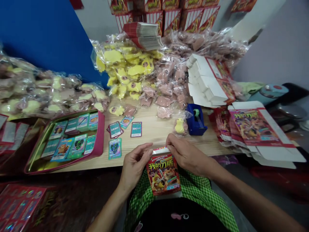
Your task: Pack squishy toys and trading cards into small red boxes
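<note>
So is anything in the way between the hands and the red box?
Nothing visible is. The left hand and right hand are both at the top of the red box, one at each side.

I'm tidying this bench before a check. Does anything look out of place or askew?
Two things. The flat cartons at the right lie unevenly fanned and seem to overhang the table's front edge. A red-and-white stack sits tilted on the bagged toys, not on a flat surface. I see no obvious spill.
</note>
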Demonstrator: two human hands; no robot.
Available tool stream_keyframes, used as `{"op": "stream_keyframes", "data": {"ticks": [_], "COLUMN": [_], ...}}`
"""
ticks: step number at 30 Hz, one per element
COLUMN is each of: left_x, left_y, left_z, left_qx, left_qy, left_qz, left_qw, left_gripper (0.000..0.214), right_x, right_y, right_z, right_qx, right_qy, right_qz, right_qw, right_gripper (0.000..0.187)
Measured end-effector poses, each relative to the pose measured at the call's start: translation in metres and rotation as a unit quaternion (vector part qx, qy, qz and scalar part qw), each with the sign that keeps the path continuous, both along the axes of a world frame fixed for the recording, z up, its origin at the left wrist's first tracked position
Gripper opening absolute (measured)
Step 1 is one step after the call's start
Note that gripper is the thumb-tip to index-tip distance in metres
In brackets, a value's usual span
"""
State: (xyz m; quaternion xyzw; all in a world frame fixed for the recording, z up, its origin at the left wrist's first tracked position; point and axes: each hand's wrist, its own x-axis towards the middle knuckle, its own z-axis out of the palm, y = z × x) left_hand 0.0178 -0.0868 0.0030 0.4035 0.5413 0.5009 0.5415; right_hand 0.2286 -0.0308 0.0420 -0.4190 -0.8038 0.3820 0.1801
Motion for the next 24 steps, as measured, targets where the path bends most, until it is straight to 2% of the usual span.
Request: {"op": "stream_keyframes", "data": {"ticks": [5,9,12,16,18,21,22,24], "left_x": [-0.008,-0.022,-0.029,-0.028,-0.025,-0.023,-0.024,-0.025], "left_y": [-0.003,-0.012,-0.018,-0.021,-0.021,-0.016,-0.013,-0.003], "left_z": [-0.010,-0.025,-0.034,-0.038,-0.032,-0.007,0.004,0.024], "left_qx": [0.041,0.084,0.138,0.161,0.173,0.219,0.244,0.301], "left_qy": [0.067,0.116,0.138,0.168,0.180,0.215,0.231,0.271], "left_qz": [-0.073,-0.098,-0.134,-0.128,-0.130,-0.106,-0.072,0.026], "left_qw": [0.994,0.985,0.972,0.964,0.960,0.946,0.939,0.914], "left_gripper": [0.032,0.035,0.031,0.024,0.024,0.023,0.023,0.031], "right_x": [-0.003,0.001,0.005,0.003,0.004,0.018,0.026,0.047], "right_y": [-0.006,-0.014,-0.020,-0.025,-0.025,-0.017,-0.011,0.006], "right_z": [-0.018,-0.026,-0.032,-0.041,-0.038,-0.024,-0.019,-0.013], "right_qx": [0.028,-0.008,-0.007,0.033,0.015,-0.004,0.001,0.011], "right_qy": [0.000,0.034,0.036,0.073,0.102,0.160,0.170,0.151], "right_qz": [0.017,0.048,0.064,0.080,0.078,0.047,-0.001,-0.179], "right_qw": [0.999,0.998,0.997,0.994,0.992,0.986,0.985,0.972], "right_gripper": [0.014,0.017,0.010,0.015,0.017,0.022,0.025,0.029]}}
